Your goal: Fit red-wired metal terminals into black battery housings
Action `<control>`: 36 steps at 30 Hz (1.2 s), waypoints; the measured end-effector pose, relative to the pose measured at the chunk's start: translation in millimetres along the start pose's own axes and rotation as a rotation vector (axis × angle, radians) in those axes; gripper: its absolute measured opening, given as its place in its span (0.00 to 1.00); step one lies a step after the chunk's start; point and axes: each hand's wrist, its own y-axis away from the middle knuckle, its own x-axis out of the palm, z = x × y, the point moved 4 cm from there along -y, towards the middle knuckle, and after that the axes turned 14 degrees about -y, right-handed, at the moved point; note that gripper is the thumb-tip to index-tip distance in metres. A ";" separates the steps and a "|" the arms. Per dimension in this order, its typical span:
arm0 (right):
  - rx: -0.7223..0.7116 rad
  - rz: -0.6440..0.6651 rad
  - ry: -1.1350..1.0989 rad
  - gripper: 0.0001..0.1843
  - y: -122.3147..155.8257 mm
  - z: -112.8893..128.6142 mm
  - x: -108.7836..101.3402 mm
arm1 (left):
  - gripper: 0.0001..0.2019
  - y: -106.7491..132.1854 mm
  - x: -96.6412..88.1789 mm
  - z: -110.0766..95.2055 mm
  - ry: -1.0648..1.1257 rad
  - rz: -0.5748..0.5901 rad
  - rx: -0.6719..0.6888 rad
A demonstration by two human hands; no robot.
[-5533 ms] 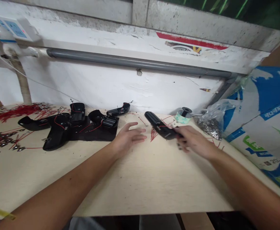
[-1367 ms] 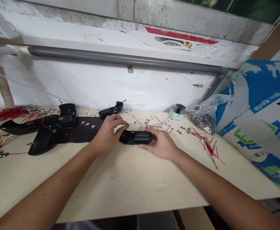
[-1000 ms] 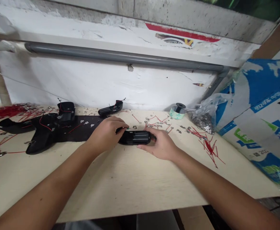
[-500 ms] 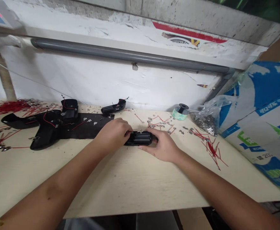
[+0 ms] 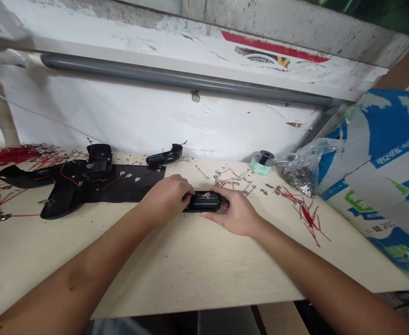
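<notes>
A black plastic housing (image 5: 204,203) lies level just above or on the table, between my two hands. My right hand (image 5: 237,210) grips its right end, thumb along the near side and fingers over the far side. My left hand (image 5: 171,195) is closed at its left end, fingertips pinched at the housing's edge; what they pinch is hidden. A small silvery metal contact (image 5: 206,196) shows on the housing's top. Left of my left hand lies a black mat (image 5: 120,190) with loose metal contacts and a red wire on it.
Several similar black housings with red wires, such as one piece (image 5: 63,193), lie left and at the back. Red wires (image 5: 309,216) and metal bits are scattered right, near a tape roll (image 5: 261,164), a plastic bag of metal parts (image 5: 300,177) and a blue-white box (image 5: 382,186).
The housing has tilted slightly, showing more of its rounded top, and the metal contact now appears lower against it. Both hands keep nearly the same place; the view has shifted a little.
</notes>
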 end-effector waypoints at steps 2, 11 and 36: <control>0.007 0.000 0.001 0.28 0.0 0.4 0.2 | 0.12 0.1 0.5 0.1 0.005 -0.015 0.001; 0.016 -0.006 -0.025 0.28 -0.3 -1.5 0.9 | 0.11 0.8 -1.4 0.7 0.006 -0.053 -0.044; 0.002 -0.003 -0.086 0.24 -0.2 -4.2 -1.0 | 0.09 0.4 0.7 1.6 0.116 -0.127 -0.068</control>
